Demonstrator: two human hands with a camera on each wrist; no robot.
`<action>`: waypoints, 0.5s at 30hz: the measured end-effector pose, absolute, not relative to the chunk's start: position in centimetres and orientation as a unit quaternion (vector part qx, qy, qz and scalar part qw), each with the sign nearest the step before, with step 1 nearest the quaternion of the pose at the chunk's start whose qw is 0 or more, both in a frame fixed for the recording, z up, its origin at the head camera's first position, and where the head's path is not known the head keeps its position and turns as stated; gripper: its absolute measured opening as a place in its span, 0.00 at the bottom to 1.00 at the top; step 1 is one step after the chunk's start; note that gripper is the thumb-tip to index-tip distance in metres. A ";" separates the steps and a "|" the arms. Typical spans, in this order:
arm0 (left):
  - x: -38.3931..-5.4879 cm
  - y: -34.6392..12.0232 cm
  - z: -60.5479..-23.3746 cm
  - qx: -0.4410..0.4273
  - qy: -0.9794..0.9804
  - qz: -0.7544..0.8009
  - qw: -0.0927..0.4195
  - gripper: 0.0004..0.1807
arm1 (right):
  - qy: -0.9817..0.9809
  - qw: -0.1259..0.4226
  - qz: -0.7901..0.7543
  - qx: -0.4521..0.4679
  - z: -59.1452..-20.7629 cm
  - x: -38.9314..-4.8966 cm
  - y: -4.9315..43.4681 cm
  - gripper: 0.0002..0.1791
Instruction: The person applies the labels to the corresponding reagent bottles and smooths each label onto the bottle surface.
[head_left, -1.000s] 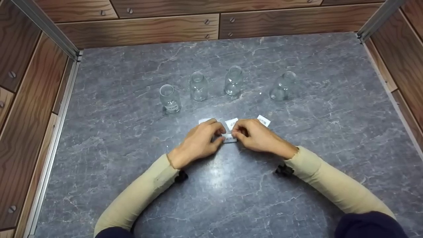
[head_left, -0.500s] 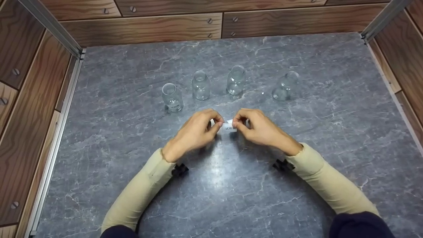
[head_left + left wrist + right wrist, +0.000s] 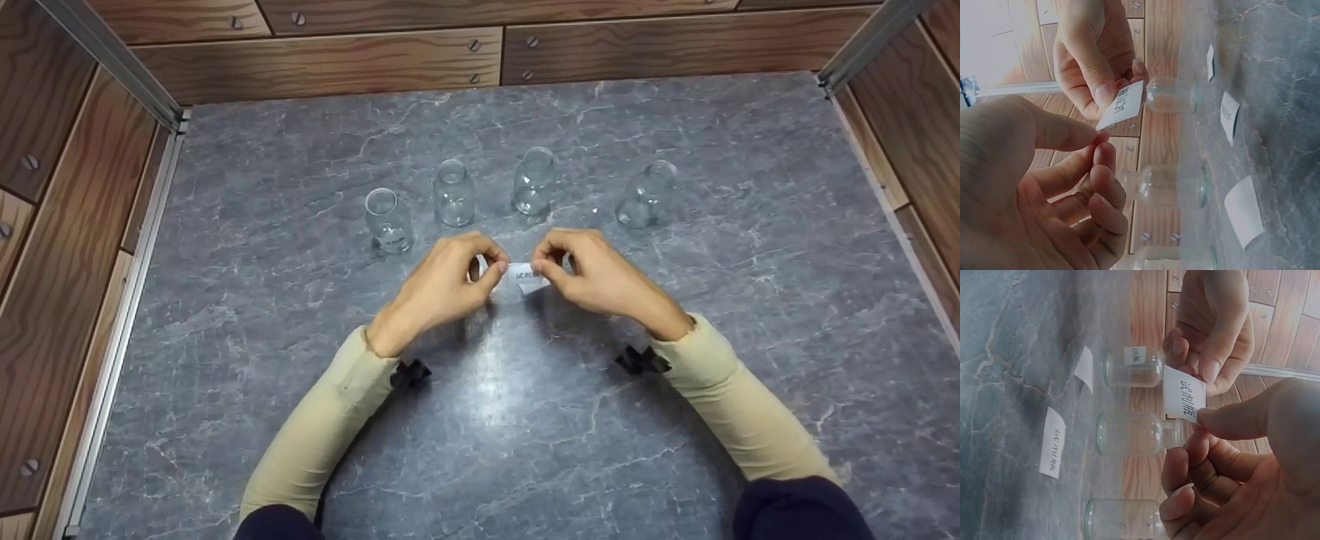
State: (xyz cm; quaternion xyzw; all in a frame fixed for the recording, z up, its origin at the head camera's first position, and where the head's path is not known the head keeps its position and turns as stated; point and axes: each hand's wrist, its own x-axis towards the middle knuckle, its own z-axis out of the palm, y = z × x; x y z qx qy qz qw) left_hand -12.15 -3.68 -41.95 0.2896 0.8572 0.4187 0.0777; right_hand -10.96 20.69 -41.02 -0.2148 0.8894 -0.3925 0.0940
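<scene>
Both hands hold a small white paper label (image 3: 523, 273) with dark printed characters, raised above the grey marbled table. My left hand (image 3: 448, 276) pinches one end between thumb and forefinger, its other fingers loosely curled. The opposite end is pinched by my right hand (image 3: 600, 271). In the right wrist view the printed side of the label (image 3: 1185, 392) faces the camera. Beneath it, more white labels lie on the table: a printed one (image 3: 1229, 116) and a blank-looking one (image 3: 1244, 212) show in the left wrist view.
Several clear glass bottles stand in a row beyond the hands. The leftmost bottle (image 3: 389, 221) bears a label (image 3: 1135, 356); the rightmost bottle (image 3: 646, 196) stands apart from the others. Wood-patterned walls (image 3: 315, 64) with metal corner posts border the table (image 3: 300, 165).
Both hands have lifted the label off the table and moved it forward, away from the body. The bottles have stayed in place.
</scene>
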 end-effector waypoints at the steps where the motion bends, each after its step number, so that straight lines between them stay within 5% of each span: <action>1: -12.2 -3.7 -41.9 0.291 0.856 0.420 0.075 0.06 | 0.889 0.094 -0.393 -0.214 -40.9 -11.0 20.7 0.03; 15: -12.8 -4.1 -41.1 0.292 0.855 0.425 0.064 0.05 | 0.883 0.068 -0.412 -0.216 -40.0 -11.3 20.0 0.04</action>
